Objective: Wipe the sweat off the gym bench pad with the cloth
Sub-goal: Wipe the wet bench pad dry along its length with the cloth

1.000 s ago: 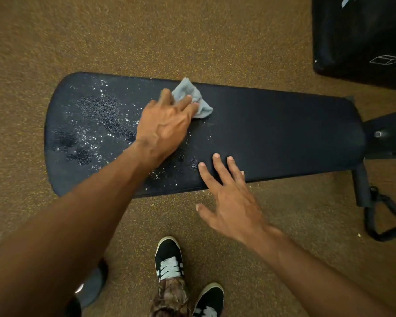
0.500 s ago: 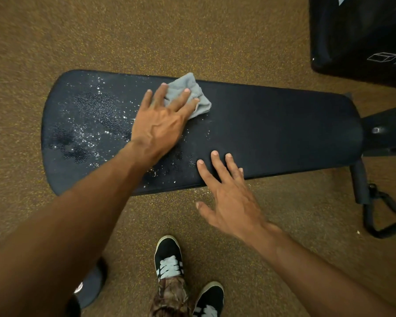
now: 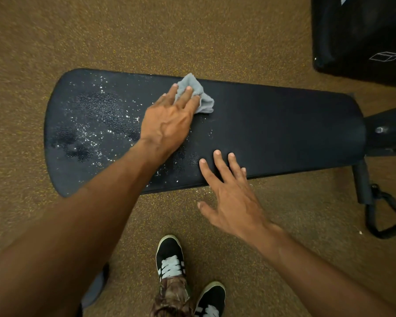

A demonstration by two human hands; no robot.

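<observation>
A black gym bench pad [image 3: 272, 124] lies across the view, its wide left end speckled with shiny sweat drops [image 3: 96, 124]. My left hand [image 3: 169, 117] lies flat with straight fingers on a small grey cloth [image 3: 199, 97], pressing it to the pad near the far edge at the middle. Part of the cloth is hidden under the fingers. My right hand [image 3: 229, 193] rests spread on the pad's near edge, fingertips on the pad, thumb hanging off over the floor. The pad's right half looks dry.
Speckled brown rubber floor [image 3: 146, 35] surrounds the bench. The bench frame and a black foot bar [image 3: 375, 202] stand at the right. A large black padded block [image 3: 361, 35] fills the top right corner. My shoes [image 3: 169, 259] stand just below the pad.
The left hand and cloth have shifted slightly toward the pad's far edge, the fingers lying straighter over the cloth. The right hand has stayed in place.
</observation>
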